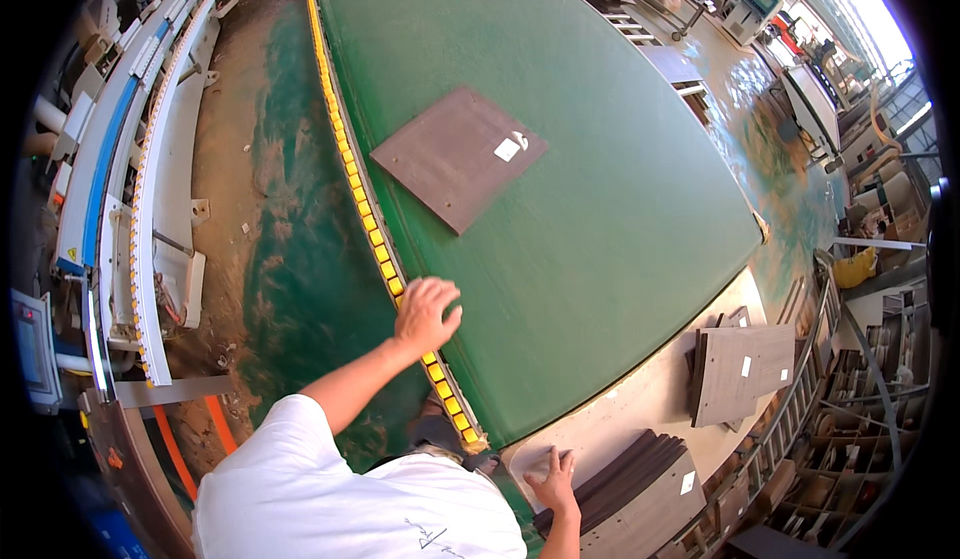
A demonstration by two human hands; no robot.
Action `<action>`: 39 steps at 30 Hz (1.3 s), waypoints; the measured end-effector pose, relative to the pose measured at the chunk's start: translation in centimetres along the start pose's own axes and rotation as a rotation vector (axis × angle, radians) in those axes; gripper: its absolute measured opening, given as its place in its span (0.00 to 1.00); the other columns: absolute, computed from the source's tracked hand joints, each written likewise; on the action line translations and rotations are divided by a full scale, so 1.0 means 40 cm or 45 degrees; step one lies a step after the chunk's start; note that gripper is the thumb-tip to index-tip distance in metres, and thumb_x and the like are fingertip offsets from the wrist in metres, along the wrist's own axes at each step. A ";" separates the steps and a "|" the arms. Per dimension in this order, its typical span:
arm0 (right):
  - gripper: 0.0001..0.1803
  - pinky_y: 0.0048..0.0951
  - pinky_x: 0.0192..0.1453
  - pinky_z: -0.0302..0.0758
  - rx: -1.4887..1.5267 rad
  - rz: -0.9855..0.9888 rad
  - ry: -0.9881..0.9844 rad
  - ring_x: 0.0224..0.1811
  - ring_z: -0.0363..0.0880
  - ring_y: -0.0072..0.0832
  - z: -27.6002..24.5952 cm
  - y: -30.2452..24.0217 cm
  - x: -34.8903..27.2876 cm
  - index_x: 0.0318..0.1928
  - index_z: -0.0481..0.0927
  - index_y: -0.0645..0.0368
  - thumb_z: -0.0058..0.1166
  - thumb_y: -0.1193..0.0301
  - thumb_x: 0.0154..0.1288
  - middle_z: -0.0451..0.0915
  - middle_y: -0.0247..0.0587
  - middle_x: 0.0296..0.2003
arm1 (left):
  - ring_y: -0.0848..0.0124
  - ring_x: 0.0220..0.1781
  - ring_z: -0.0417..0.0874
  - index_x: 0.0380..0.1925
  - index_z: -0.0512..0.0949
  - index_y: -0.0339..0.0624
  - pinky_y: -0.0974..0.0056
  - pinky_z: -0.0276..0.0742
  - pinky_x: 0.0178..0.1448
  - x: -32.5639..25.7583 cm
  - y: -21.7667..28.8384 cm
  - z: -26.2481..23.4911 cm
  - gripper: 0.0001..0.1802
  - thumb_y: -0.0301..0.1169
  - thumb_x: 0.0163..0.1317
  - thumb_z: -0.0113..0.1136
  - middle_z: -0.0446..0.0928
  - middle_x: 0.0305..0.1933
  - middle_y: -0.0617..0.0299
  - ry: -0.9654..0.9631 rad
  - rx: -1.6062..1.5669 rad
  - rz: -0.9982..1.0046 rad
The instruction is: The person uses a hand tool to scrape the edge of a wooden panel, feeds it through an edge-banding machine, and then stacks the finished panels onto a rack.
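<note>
My left hand (428, 315) hovers at or rests on the near end of the yellow roller strip (372, 227) along the green belt's (600, 209) left edge; contact cannot be made out. Its fingers curve loosely, thumb apart, and nothing is in them. Fingers spread, my right hand (553, 481) lies on the pale board (610, 424) at the belt's near end, beside a stack of dark panels (640, 489). Farther up the belt, apart from both hands, a square brown panel (450, 154) lies flat. It carries a white label (507, 150) and small holes near its corners.
More brown panels (740, 369) are piled on the pale board to the right. A long machine with a blue rail (112, 169) runs along the left, across a worn green floor (300, 289). Racks of offcuts (860, 439) stand at the far right.
</note>
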State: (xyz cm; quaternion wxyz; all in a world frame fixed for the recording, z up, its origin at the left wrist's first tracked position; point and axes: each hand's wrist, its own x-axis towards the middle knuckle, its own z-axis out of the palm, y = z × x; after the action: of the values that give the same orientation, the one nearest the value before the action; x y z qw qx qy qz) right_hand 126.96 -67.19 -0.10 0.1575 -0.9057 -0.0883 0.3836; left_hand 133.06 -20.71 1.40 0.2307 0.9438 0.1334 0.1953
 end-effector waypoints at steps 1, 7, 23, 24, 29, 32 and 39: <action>0.58 0.51 0.84 0.47 0.000 0.003 -0.007 0.83 0.37 0.65 -0.003 -0.001 -0.003 0.80 0.52 0.62 0.73 0.53 0.59 0.39 0.77 0.78 | 0.56 0.68 0.74 0.53 0.80 0.45 0.42 0.60 0.77 0.040 -0.043 -0.002 0.22 0.42 0.61 0.64 0.79 0.61 0.55 0.019 0.010 0.024; 0.57 0.50 0.84 0.48 0.056 0.045 0.006 0.84 0.34 0.63 0.008 -0.014 -0.004 0.81 0.52 0.59 0.72 0.53 0.61 0.35 0.73 0.80 | 0.51 0.81 0.58 0.69 0.70 0.41 0.42 0.55 0.80 0.301 -0.320 -0.013 0.40 0.54 0.65 0.63 0.64 0.78 0.47 0.103 0.396 -0.253; 0.30 0.35 0.62 0.76 1.489 0.358 0.891 0.59 0.81 0.36 -0.122 -0.178 0.268 0.67 0.75 0.67 0.59 0.61 0.71 0.82 0.53 0.59 | 0.39 0.78 0.55 0.68 0.70 0.49 0.43 0.56 0.79 0.123 -0.068 0.110 0.41 0.41 0.54 0.77 0.52 0.79 0.39 -0.253 -0.173 -0.057; 0.32 0.37 0.63 0.76 1.291 0.342 0.961 0.59 0.81 0.38 -0.119 -0.165 0.287 0.67 0.75 0.67 0.60 0.58 0.71 0.82 0.54 0.59 | 0.38 0.78 0.55 0.68 0.70 0.48 0.43 0.56 0.79 0.088 -0.010 0.130 0.42 0.39 0.54 0.77 0.51 0.79 0.38 -0.256 -0.214 -0.034; 0.26 0.37 0.52 0.80 1.144 0.478 0.840 0.44 0.85 0.37 -0.104 -0.162 0.269 0.53 0.84 0.68 0.60 0.55 0.71 0.87 0.49 0.42 | 0.39 0.79 0.53 0.68 0.70 0.45 0.43 0.59 0.79 -0.080 0.212 0.115 0.42 0.35 0.53 0.78 0.49 0.80 0.38 -0.496 -0.284 -0.150; 0.26 0.36 0.37 0.80 1.522 0.481 0.643 0.30 0.82 0.31 -0.135 -0.113 0.165 0.40 0.85 0.69 0.57 0.53 0.72 0.84 0.45 0.30 | 0.45 0.77 0.61 0.66 0.72 0.42 0.46 0.63 0.77 -0.110 0.237 0.134 0.37 0.35 0.56 0.75 0.59 0.76 0.40 -0.434 -0.476 -0.354; 0.25 0.31 0.33 0.75 1.456 0.074 0.721 0.26 0.80 0.24 -0.163 -0.082 -0.257 0.37 0.82 0.67 0.56 0.53 0.76 0.81 0.39 0.25 | 0.67 0.51 0.84 0.55 0.79 0.31 0.61 0.79 0.58 -0.079 0.352 0.122 0.20 0.38 0.74 0.58 0.84 0.52 0.55 -0.917 -1.367 -0.805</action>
State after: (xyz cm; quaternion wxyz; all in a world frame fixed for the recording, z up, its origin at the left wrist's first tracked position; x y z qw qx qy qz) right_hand 124.43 -68.41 12.18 0.6227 -0.7470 0.1998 0.1200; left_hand 134.64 -35.73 3.31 0.7382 0.6222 0.2013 -0.1657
